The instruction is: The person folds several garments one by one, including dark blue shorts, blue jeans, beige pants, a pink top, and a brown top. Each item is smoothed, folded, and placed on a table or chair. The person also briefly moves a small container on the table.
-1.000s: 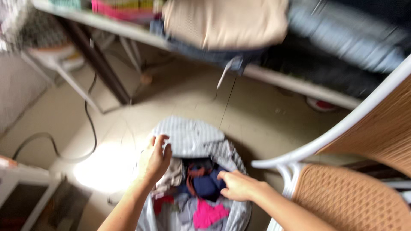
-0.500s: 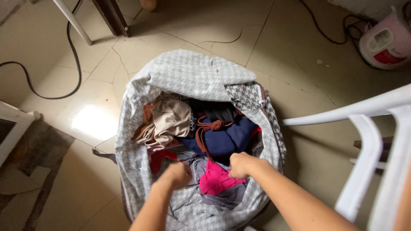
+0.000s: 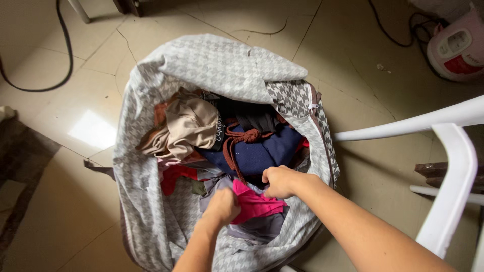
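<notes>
Bright pink crumpled cloth (image 3: 254, 205) lies near the front of an open grey-and-white houndstooth fabric laundry bag (image 3: 212, 65) standing on a glossy beige tiled floor (image 3: 60, 211), as I see it from the head camera. My left hand (image 3: 222, 206) is closed over the pink cloth's left edge, its fingers curled down into the fabric; my right hand (image 3: 279, 181) is clenched on the cloth's upper edge, just beside a navy blue garment with a knotted brown drawstring (image 3: 262, 151). A beige folded garment (image 3: 189, 126) sits at the bag's upper left, a red piece (image 3: 174, 176) below it, and a grey-lilac cloth (image 3: 252, 229) lies under the pink one. To the right, a white plastic chair (image 3: 448, 166) stands beside the bag. A pink-and-white round appliance (image 3: 459, 45) rests in the upper right corner, with a black cable (image 3: 63, 45) trailing across the floor at upper left
</notes>
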